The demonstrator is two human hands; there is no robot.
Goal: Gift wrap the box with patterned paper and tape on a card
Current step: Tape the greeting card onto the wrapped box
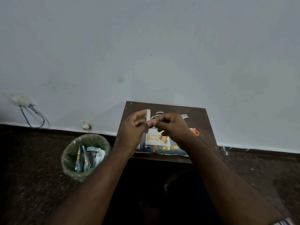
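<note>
left hand (pixel 132 127): I've got it curled round the tape roll (pixel 148 118), which stands on edge so I only see its pale rim sticking up between thumb and fingers.
right hand (pixel 170 125): fingertips pinched together right against the roll, on what looks like the loose end of the tape. Can't honestly make out the strip itself, too small and see-through.
hand count: two, both bare, meeting above the middle of the table (pixel 201 120).
wrapped box (pixel 162 149): one, already covered in blue patterned paper with little animal shapes, lying flat at the near edge of the table, directly below and a bit nearer me than both hands.
card (pixel 156 137): one, white with gold "Happy Birthday" lettering and gold balloons, lying on top of the box, just under my hands and partly hidden by them.
scissors (pixel 195 132): one pair, only the orange handle loop peeks out past my right wrist.
scraps on the table: one curled pale strip (pixel 159 113) behind my hands, and one small blue offcut (pixel 184 116) toward the far right.
bin (pixel 86 157): one, green with a clear liner, on the floor left of the table, with crumpled bits of the same patterned paper inside.
wall socket (pixel 21 99): one, far left, with cables hanging down.
</note>
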